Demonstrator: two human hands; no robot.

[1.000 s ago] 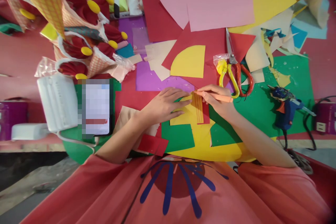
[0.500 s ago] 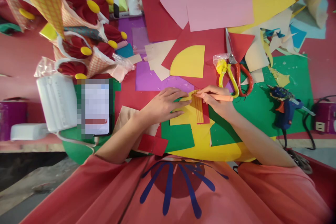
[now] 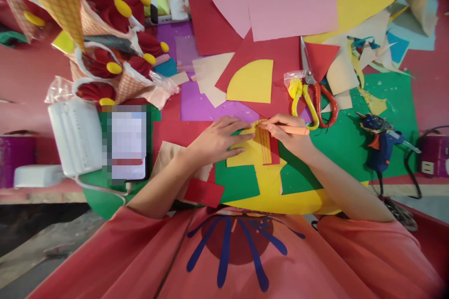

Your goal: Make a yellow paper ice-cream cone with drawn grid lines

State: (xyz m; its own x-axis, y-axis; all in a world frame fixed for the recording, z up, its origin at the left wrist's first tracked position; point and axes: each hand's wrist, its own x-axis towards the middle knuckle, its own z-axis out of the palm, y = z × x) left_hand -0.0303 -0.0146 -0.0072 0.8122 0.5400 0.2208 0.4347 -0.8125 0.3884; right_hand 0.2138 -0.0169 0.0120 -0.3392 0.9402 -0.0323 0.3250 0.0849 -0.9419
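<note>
Coloured paper crowds the table, where the left hand [image 3: 219,141] lies flat on yellow paper [image 3: 245,152] and the right hand [image 3: 291,136] pinches an orange pen [image 3: 291,129], lying left-right, tip leftward at the far end of a ruler [image 3: 264,145].

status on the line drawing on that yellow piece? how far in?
Done: several orange lines run down the yellow paper piece by the red strip. In hand: the right hand holds the orange pen, tip at the piece's top edge; the left hand pins it flat. Left: the part under the left hand looks unlined.
</note>
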